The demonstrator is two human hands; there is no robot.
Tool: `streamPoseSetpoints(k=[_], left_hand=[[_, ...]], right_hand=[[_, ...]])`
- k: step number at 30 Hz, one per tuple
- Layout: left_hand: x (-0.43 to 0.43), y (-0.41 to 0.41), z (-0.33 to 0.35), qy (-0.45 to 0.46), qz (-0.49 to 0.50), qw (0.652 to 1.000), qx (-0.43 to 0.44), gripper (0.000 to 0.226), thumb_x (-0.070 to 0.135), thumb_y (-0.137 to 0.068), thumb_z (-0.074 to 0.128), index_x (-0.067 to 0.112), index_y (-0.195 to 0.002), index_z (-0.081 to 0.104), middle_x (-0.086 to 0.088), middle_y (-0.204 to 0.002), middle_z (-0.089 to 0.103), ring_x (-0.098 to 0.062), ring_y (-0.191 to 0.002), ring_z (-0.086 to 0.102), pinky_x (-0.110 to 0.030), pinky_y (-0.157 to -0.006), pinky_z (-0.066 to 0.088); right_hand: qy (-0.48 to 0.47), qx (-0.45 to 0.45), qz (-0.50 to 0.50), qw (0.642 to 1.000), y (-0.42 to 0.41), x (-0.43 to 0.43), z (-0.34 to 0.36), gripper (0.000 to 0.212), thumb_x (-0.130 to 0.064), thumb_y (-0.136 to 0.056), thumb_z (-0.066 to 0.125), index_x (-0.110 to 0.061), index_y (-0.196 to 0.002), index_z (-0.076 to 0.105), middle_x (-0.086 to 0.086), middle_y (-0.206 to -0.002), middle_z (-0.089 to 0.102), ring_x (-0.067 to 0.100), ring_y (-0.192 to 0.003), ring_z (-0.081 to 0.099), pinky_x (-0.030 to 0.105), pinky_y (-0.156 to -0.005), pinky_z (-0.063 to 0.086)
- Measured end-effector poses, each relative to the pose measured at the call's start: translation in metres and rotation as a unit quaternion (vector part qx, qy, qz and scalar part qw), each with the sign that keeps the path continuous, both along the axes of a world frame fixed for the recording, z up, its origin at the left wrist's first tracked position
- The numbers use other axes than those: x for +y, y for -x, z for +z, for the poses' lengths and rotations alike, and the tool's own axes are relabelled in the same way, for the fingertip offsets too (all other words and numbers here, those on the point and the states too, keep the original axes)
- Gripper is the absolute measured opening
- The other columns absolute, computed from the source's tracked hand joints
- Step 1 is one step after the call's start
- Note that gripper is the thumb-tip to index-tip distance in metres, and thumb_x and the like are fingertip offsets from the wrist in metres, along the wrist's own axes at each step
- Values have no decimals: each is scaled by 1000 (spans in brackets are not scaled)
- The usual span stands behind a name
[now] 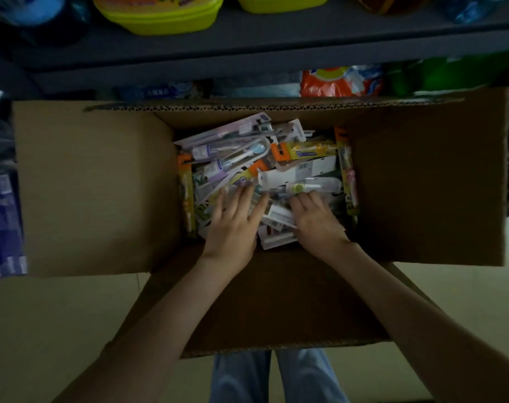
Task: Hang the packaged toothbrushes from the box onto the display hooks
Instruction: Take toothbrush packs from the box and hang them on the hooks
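Two hands reach into one open box (96,184) of toothbrush packs (276,158).
Packs fill the box's centre, jumbled, too many to count. Left hand (235,219), at 7 o'clock, lies flat, fingers straight and apart. Right hand (315,219), at 5 o'clock, has fingers curled into them; whether it grips one, I cannot tell. Packs seem light, stiff, slick; pinch the card end by its hang slot.
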State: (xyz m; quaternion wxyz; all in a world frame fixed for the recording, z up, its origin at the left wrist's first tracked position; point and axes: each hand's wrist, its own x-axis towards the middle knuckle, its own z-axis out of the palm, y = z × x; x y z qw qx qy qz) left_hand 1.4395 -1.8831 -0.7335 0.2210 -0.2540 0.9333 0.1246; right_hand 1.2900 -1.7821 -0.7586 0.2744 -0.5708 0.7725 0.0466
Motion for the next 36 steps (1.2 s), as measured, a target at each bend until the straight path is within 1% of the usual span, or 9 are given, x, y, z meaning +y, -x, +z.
streamPoseSetpoints(k=[3, 5, 7, 9, 14, 20, 25, 30, 36], left_hand=[[-6, 5, 3, 30, -22, 999, 1, 59, 22, -78, 74, 15, -132, 51, -8, -130, 57, -26, -126, 49, -47, -113, 13], [-9, 7, 7, -11, 7, 997, -77, 41, 24, -90, 60, 17, -129, 49, -5, -125, 58, -24, -115, 54, -40, -95, 37], [-15, 1, 5, -38, 72, 987, -139, 39, 28, -96, 52, 20, -133, 43, -5, -121, 57, -22, -101, 58, -33, -68, 40], [-25, -14, 2, -41, 139, 974, -173, 42, 30, -95, 54, 18, -133, 40, -8, -116, 57, -22, -92, 58, -32, -61, 41], [-42, -58, -4, -43, 250, 955, -156, 53, 34, -90, 59, 6, -128, 36, -21, -126, 48, -37, -114, 47, -44, -84, 45], [-20, -60, -13, -85, 279, 953, -79, 54, 37, -92, 55, 5, -131, 35, -20, -129, 43, -34, -120, 42, -41, -92, 43], [-6, -57, -21, -58, 271, 958, -77, 54, 39, -94, 53, 7, -133, 34, -18, -132, 41, -32, -121, 41, -39, -94, 41], [-8, -59, -19, -64, 284, 955, -59, 56, 38, -93, 55, 4, -134, 37, -19, -130, 44, -32, -119, 43, -38, -92, 43], [-15, -52, -10, -68, 287, 955, -38, 53, 34, -94, 56, 3, -133, 37, -19, -129, 47, -32, -117, 48, -38, -89, 45]], right_hand=[[139, 35, 57, 988, -11, -2, 0, 44, -1, -60, 70, -3, -104, 61, 15, -97, 62, 31, -91, 56, 40, -80, 51], [165, 49, 90, 981, -18, -4, -3, 45, -10, -62, 69, -8, -104, 56, 11, -97, 61, 28, -90, 54, 38, -80, 47], [140, 38, 66, 987, -22, -5, -8, 58, -23, -63, 78, -10, -113, 51, 8, -103, 61, 26, -95, 56, 40, -85, 48], [87, 40, 16, 995, -23, -5, -15, 77, -32, -62, 84, -9, -126, 48, 10, -113, 60, 27, -103, 57, 42, -89, 49], [-57, 2, -159, 986, -10, -5, -37, 81, -25, -90, 59, -9, -151, 8, 14, -152, 24, 30, -140, 23, 44, -114, 21], [-121, -101, -204, 966, 19, -2, -68, 86, -37, -94, 56, -10, -153, 0, 8, -161, -1, 26, -148, -3, 44, -120, 7], [-143, -2, -138, 980, 35, -4, -70, 107, -39, -76, 76, -11, -152, 7, 11, -155, 16, 30, -142, 15, 48, -113, 18], [-133, 45, -135, 981, 38, -14, -72, 98, -40, -70, 81, -9, -143, 24, 14, -141, 30, 32, -130, 29, 44, -108, 26], [-176, 27, -183, 967, 31, 4, -81, 65, -38, -88, 65, -6, -136, 36, 20, -143, 34, 36, -131, 33, 44, -106, 31]])
